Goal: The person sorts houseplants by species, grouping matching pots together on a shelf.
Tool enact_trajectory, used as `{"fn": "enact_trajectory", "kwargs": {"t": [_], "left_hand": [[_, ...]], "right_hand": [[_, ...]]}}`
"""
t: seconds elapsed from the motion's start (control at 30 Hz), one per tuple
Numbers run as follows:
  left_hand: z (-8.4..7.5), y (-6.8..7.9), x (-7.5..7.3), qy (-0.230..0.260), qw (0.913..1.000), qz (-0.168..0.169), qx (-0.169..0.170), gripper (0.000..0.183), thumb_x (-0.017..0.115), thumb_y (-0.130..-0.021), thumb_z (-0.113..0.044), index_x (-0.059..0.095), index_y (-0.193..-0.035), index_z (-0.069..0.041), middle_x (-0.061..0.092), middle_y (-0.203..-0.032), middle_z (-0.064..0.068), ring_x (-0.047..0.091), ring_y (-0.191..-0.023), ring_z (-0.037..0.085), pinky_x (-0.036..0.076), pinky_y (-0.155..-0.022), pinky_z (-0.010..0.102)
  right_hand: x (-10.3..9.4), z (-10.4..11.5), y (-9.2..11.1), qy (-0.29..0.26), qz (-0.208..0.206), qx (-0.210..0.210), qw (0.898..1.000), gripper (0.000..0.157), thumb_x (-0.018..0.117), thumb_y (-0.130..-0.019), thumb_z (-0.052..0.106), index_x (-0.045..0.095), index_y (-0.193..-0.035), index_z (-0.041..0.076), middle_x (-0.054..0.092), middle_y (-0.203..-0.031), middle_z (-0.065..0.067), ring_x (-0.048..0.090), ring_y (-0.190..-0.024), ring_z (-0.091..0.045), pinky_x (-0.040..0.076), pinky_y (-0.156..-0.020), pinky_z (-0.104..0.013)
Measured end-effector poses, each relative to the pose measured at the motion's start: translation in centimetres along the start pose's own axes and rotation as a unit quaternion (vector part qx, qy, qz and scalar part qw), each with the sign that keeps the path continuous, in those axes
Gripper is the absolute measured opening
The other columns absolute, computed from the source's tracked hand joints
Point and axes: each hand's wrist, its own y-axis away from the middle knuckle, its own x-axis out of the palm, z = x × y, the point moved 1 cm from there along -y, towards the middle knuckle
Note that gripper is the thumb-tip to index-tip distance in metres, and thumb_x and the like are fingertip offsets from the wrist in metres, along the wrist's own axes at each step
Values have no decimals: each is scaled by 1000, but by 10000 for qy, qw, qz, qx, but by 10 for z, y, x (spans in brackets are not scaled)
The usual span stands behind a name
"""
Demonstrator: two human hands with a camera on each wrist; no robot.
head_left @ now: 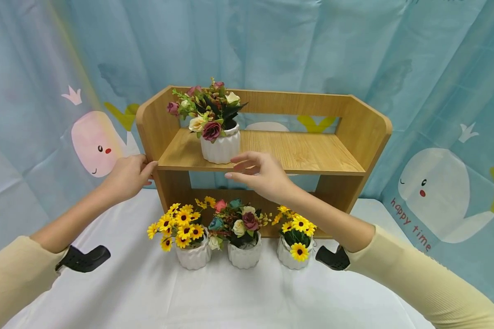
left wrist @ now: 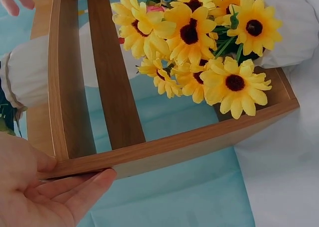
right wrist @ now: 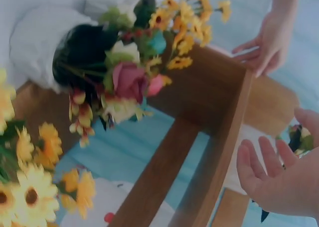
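A white ribbed pot of mauve and cream artificial roses point(head_left: 220, 145) stands on the upper board of a wooden shelf point(head_left: 296, 148), toward its left end. My left hand point(head_left: 128, 176) grips the shelf's left side panel at the height of that board. In the left wrist view, the left hand's fingers point(left wrist: 82, 194) lie along the panel's outer face. Just in front of the board, beside the pot's lower right, my right hand point(head_left: 263, 176) is held with its fingers loosely bent. Nothing lies between its thumb and fingers, and the right wrist view shows this hand point(right wrist: 284, 179) apart from the wood.
Below, in front of the shelf's lower level, stand a pot of yellow sunflowers point(head_left: 193, 257), a pot of mixed roses point(head_left: 245, 256) and another sunflower pot point(head_left: 290, 258). A white cloth point(head_left: 230, 301) covers the table. Blue printed curtains point(head_left: 271, 41) hang behind.
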Motion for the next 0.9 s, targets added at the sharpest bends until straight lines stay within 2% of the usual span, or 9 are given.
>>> {"fn": "enact_trajectory", "kwargs": {"t": [0.13,0.27,0.57,0.7,0.9], "left_hand": [[0,1,1,-4,10000,33,-6,39,46,-107,-19,59,-108,17,69,-92,31,71,-72,34,60,-63,42],[2,2,1,9,10000,44,13,39,45,-107,-20,59,-108,18,68,-93,31,71,-72,34,60,-63,43],[5,1,1,-6,10000,37,81,40,47,-107,-21,59,-109,16,70,-93,31,72,-72,33,59,-61,37],[6,0,0,0,9999,96,68,41,46,-107,-22,58,-111,17,70,-94,31,72,-72,33,59,-61,37],[5,-2,-1,-83,9999,105,101,40,46,-107,-22,58,-110,16,71,-91,29,71,-72,32,56,-58,32]], "right_hand": [[8,-5,12,177,22,-191,9997,33,73,-93,23,68,-122,8,72,-114,-6,67,-99,-21,56,-88,-34],[18,-13,25,107,-7,-255,9996,28,73,-93,23,69,-117,10,72,-109,-3,68,-94,-17,57,-81,-32],[41,-38,52,-221,-41,-118,9997,20,75,-91,21,71,-109,12,73,-102,-1,70,-87,-17,59,-68,-29],[49,-50,62,-202,-105,-79,9997,20,75,-91,21,72,-108,11,73,-100,1,69,-87,-16,58,-75,-27],[63,-69,75,-286,-50,-32,9996,19,74,-92,20,71,-107,9,73,-99,-1,68,-86,-16,58,-74,-27]]}}
